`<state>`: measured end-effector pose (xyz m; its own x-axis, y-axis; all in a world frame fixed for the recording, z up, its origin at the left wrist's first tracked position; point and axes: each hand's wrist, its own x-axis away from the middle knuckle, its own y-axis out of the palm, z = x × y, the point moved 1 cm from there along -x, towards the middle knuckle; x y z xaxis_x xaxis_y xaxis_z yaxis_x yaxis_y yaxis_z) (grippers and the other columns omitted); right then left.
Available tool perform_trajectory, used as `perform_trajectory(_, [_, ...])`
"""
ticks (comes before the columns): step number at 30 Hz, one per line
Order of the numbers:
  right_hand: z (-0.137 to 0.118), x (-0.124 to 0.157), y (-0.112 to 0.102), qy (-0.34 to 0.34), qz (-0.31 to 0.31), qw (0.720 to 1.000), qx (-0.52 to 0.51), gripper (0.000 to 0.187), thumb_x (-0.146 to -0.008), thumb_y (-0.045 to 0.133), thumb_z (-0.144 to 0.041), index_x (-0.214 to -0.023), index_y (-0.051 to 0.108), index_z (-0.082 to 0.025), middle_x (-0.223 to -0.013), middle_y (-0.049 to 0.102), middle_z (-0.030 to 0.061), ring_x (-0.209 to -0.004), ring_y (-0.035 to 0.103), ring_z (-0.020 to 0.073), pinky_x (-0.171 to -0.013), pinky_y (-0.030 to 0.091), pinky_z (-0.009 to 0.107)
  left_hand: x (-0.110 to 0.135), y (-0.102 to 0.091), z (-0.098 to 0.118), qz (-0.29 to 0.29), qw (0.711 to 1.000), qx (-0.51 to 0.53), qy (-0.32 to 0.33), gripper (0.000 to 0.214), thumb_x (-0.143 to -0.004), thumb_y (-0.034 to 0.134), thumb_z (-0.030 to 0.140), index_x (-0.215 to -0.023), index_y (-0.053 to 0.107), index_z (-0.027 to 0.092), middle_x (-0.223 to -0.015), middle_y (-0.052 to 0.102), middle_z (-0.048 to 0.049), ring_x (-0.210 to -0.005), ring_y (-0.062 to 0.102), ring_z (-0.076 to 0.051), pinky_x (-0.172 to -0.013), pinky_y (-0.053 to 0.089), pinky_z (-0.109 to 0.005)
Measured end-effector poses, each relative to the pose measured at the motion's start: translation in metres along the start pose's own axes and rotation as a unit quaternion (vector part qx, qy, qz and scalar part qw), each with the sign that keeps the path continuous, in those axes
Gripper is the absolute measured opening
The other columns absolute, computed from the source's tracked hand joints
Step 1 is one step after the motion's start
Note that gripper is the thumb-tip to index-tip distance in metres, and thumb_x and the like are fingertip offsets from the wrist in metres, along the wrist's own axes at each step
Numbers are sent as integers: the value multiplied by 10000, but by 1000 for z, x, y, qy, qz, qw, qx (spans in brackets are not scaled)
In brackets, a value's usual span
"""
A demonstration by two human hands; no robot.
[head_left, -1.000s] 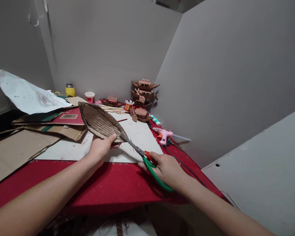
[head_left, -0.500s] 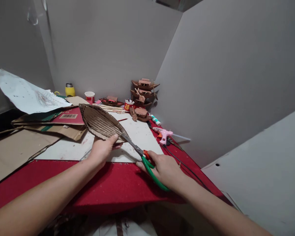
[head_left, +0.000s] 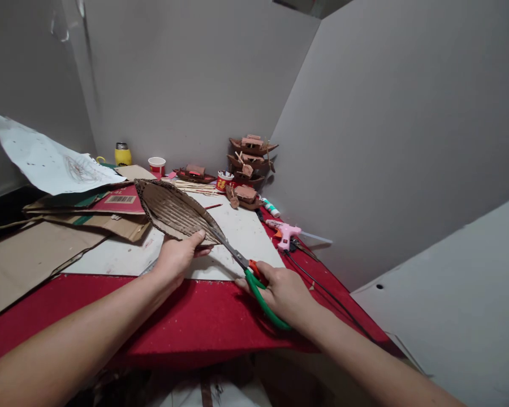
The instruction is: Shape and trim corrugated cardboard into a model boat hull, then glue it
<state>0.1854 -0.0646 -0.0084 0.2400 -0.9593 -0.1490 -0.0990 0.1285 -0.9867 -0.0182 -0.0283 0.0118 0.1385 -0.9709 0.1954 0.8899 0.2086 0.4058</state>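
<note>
My left hand [head_left: 178, 257] grips the near edge of a boat-shaped cardboard piece [head_left: 169, 209], thumb on top and fingers beneath. Its inside shows ribbed corrugation and its wall curves up along the far side. In my right hand [head_left: 282, 291] is a pair of scissors [head_left: 261, 299] with green and orange handles. The metal blades lie along the pointed right end of the cardboard, close together, at its wall. Whether the blade tips are in the cardboard I cannot tell. Both hands are held above the front of the red-covered table [head_left: 182, 322].
Cardboard sheets [head_left: 46, 249] and a drawn-on paper [head_left: 55, 164] lie left. Behind stand a yellow jar [head_left: 123, 154], paper cups [head_left: 156, 166], wooden sticks [head_left: 195, 187] and stacked model boats [head_left: 252, 161]. A pink glue gun [head_left: 286, 233] with a cable lies right, near the wall.
The whole view has shifted slightly. Both hands keep their hold, and the scissors and cardboard stay nearly in the same position.
</note>
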Motion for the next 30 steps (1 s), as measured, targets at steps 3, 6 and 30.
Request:
perform_trajectory(3, [1, 1, 0, 1, 12, 1000, -12, 463, -834, 430, -622, -791, 592, -190, -636, 667, 69, -590, 616, 222, -524, 291, 260, 1, 0, 1, -6, 1000, 1, -2, 97, -708, 690, 126, -798, 683, 91, -788, 736, -78, -621, 681, -151, -604, 594, -268])
perform_trajectory(6, [0, 2, 0, 7, 17, 1000, -12, 463, -832, 441, -619, -831, 595, -183, -656, 679, 72, -613, 635, 235, -528, 297, 261, 1, 1, 0, -10, 1000, -1, 3, 109, -705, 699, 140, -800, 684, 87, -803, 739, -85, -629, 683, -157, -607, 595, -270])
perform_trajectory(30, [4, -2, 0, 13, 26, 999, -34, 448, -814, 453, -605, -797, 597, -181, -645, 659, 79, -602, 618, 231, -536, 313, 270, 0, 3, -2, 15, 1000, 17, -4, 99, -724, 674, 92, -819, 684, 66, -776, 729, -87, -587, 672, -141, -572, 590, -259])
